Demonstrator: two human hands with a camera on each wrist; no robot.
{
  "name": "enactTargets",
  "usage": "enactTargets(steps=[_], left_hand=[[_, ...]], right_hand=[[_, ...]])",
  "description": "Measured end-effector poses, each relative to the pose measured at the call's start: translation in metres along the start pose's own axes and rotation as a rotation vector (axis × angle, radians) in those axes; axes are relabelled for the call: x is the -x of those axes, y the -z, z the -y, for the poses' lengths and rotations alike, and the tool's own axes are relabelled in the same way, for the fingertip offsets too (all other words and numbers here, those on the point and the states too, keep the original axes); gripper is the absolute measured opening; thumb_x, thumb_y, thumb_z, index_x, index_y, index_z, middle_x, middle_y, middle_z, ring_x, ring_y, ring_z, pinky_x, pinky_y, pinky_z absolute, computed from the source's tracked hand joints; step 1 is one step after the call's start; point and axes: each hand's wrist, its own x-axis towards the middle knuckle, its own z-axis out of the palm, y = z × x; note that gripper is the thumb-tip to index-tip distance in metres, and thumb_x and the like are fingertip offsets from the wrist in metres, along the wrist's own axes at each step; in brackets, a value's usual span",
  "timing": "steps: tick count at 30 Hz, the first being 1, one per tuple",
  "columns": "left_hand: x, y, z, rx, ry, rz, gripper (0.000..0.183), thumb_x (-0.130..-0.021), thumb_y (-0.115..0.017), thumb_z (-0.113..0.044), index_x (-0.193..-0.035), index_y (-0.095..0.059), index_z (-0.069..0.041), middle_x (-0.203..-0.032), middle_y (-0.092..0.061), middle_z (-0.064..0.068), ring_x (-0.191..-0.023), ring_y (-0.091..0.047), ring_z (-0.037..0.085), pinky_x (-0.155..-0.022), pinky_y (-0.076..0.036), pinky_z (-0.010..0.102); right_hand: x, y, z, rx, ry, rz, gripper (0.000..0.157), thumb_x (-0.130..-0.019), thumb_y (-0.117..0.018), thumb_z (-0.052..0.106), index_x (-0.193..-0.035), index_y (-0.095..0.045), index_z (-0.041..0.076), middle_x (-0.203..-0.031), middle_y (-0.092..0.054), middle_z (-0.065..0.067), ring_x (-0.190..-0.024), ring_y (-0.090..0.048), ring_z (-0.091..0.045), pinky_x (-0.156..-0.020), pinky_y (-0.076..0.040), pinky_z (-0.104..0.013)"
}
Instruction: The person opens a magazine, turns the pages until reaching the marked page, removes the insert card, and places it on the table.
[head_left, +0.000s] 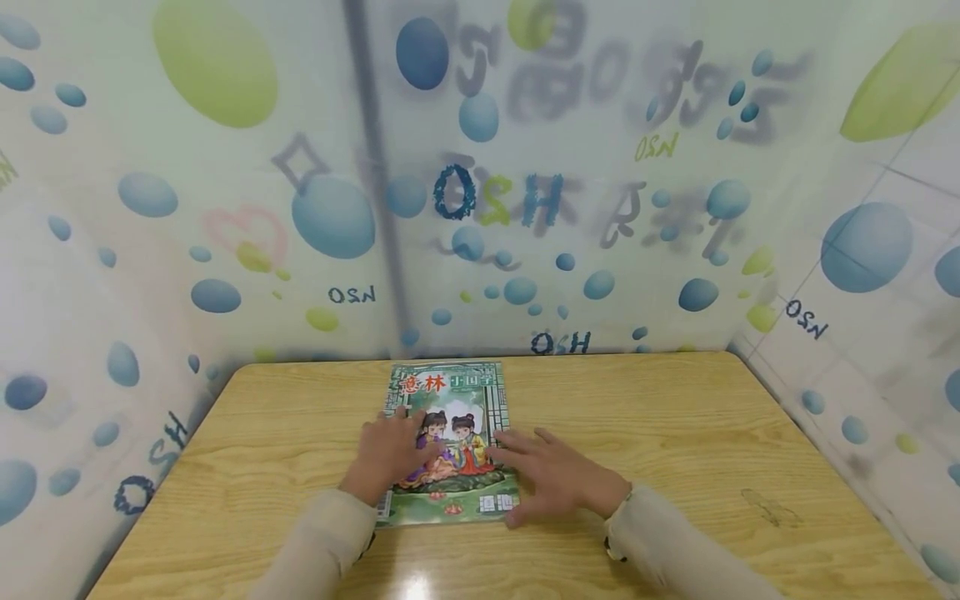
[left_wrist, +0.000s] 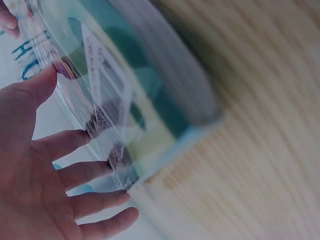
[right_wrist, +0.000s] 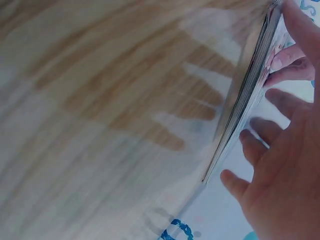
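A magazine with a green illustrated cover lies flat on the wooden table. Two figures in colourful robes and red Chinese characters decorate its front. My left hand rests on the left part of the cover, fingers spread and pointing forward. In the left wrist view its fingertips touch the glossy cover beside a white barcode label. Along the right edge, my right hand has its fingertips on the magazine, thumb near the lower right corner. The right wrist view shows the page edges beside these loosely spread fingers.
A pale curtain printed with blue and green bubbles and mirrored H2O lettering hangs behind the table and on both sides. A faint outlined mark shows on the tabletop at the right.
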Motion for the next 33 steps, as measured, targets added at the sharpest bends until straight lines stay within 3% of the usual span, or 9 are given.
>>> enactTargets(steps=[6, 20, 33], left_hand=[[-0.003, -0.001, -0.01, -0.005, -0.016, -0.018, 0.074, -0.089, -0.059, -0.063, -0.14, -0.057, -0.01, -0.132, -0.06, 0.023, -0.108, -0.06, 0.05, -0.079, -0.052, 0.059], [-0.006, -0.001, -0.026, -0.013, -0.046, -0.047, 0.074, -0.089, -0.058, -0.065, -0.138, -0.058, -0.01, -0.132, -0.06, 0.023, -0.11, -0.059, 0.049, -0.082, -0.052, 0.058], [-0.008, -0.001, -0.031, 0.019, -0.131, 0.001, 0.075, -0.089, -0.057, -0.065, -0.144, -0.053, -0.013, -0.14, -0.054, 0.022, -0.12, -0.054, 0.05, -0.094, -0.047, 0.06]], right_hand=[[0.0, 0.0, -0.007, -0.025, -0.012, 0.053, 0.093, -0.08, -0.064, 0.072, -0.155, -0.036, 0.025, -0.163, -0.025, -0.002, -0.15, -0.021, -0.026, -0.118, -0.014, -0.057], [0.01, 0.0, -0.024, -0.092, -0.048, 0.038, 0.102, -0.07, -0.071, 0.074, -0.153, -0.039, 0.023, -0.163, -0.026, -0.004, -0.149, -0.024, -0.024, -0.119, -0.013, -0.056], [0.023, 0.002, -0.036, -0.122, -0.017, 0.023, 0.101, -0.072, -0.075, 0.067, -0.153, -0.04, 0.019, -0.162, -0.026, -0.011, -0.148, -0.026, -0.031, -0.116, -0.013, -0.064]])
